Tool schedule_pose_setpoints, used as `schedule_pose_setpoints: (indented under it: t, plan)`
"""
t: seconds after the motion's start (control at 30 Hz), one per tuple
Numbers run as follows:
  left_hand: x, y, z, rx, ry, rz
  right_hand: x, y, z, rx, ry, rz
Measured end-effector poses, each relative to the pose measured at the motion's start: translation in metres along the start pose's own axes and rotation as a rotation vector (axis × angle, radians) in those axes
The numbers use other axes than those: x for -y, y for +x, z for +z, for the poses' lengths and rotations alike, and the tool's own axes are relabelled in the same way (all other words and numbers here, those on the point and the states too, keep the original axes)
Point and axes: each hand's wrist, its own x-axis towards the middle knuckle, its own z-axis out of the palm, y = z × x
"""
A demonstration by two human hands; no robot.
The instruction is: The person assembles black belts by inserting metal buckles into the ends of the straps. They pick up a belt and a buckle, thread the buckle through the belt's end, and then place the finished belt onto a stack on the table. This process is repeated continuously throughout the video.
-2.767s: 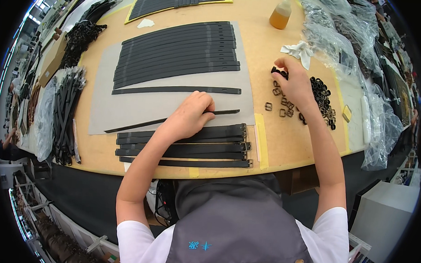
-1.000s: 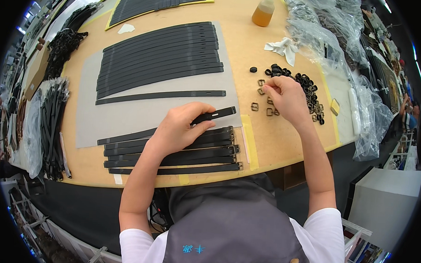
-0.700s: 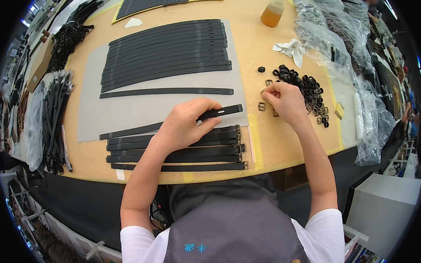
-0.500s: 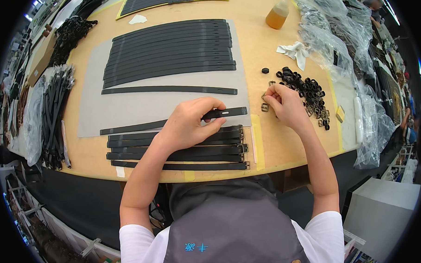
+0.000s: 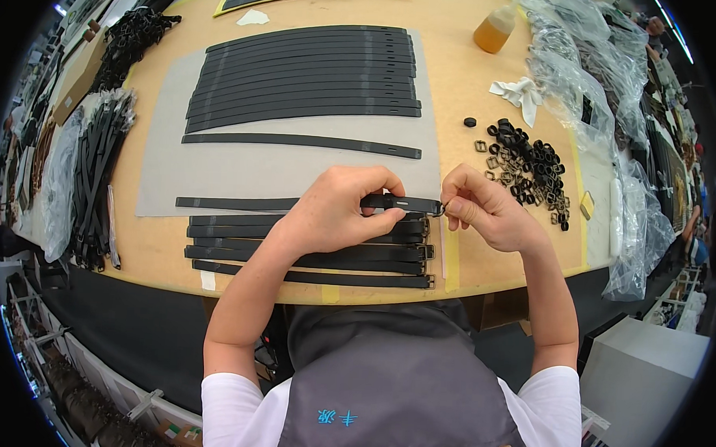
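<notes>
My left hand [image 5: 347, 207] grips a black belt strap [image 5: 240, 204] close to its slotted right end, with a dark loop around the strap at the fingers. At that end my right hand [image 5: 485, 208] pinches a small metal buckle [image 5: 444, 209], mostly hidden by the fingertips and touching the strap tip. Just below lie several black straps with buckles [image 5: 348, 278] on their right ends. Above, a single strap [image 5: 298, 145] rests on the grey sheet [image 5: 159, 169], beyond it a row of slotted straps [image 5: 300, 80].
Right of my hands is a pile of black loops and buckles [image 5: 530, 162], with a white cloth [image 5: 519, 95] and a bottle of amber liquid [image 5: 493, 30] farther back. Clear plastic bags [image 5: 576, 73] line the right side. Bundled straps [image 5: 99, 183] lie at the left edge.
My right hand has come from the buckle pile, leftward and nearer me, to the strap's end with a buckle. My left hand and the strap have shifted slightly right.
</notes>
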Motion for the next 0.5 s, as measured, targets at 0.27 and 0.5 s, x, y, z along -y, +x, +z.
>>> schedule_pose_setpoints:
  t: [0.27,0.5]
  plan:
    - [-0.005,-0.002,-0.003,0.144,0.002,-0.078,0.005,0.009,0.007,0.151,-0.132,-0.033]
    - [-0.005,-0.005,0.004,0.107,0.032,-0.06,0.018,0.017,0.031,0.049,-0.136,0.052]
